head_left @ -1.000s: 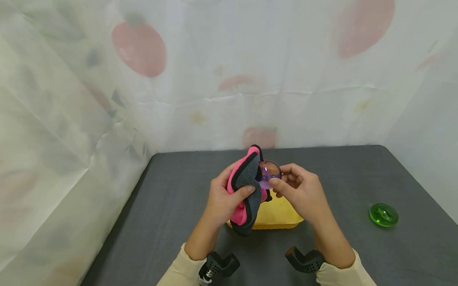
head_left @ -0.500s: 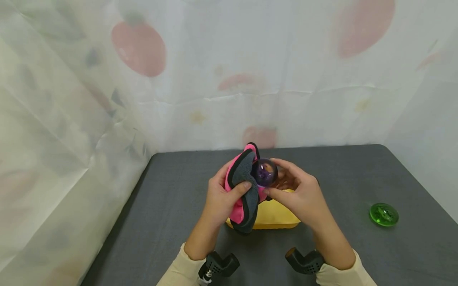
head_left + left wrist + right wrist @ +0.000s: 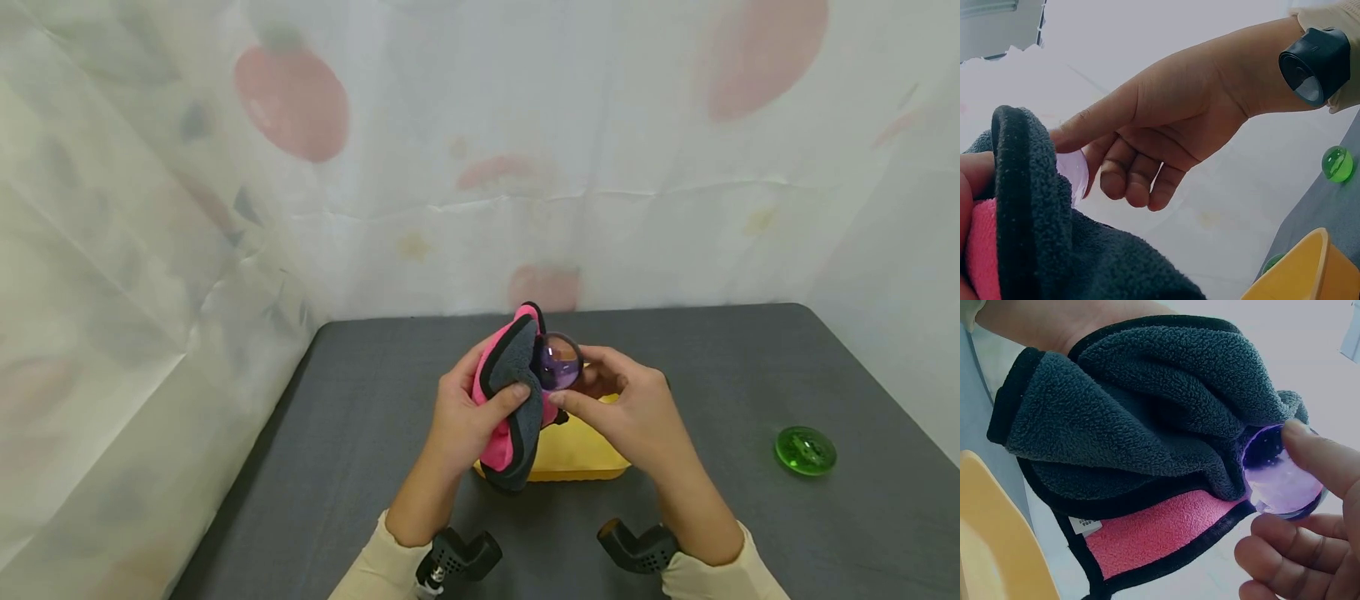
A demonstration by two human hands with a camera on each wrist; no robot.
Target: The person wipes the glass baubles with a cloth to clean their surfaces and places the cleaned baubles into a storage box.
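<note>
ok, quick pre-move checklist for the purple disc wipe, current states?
1. Left hand grips the cloth: ok.
2. Right hand pinches the purple disc at its rim: ok.
3. Cloth touches the disc: ok, seen from the right wrist.
4. Yellow tray sits below the hands to catch a drop: ok.
5. Green disc lies apart on the table: ok.
6. Disc surface clean: cannot tell.
</note>
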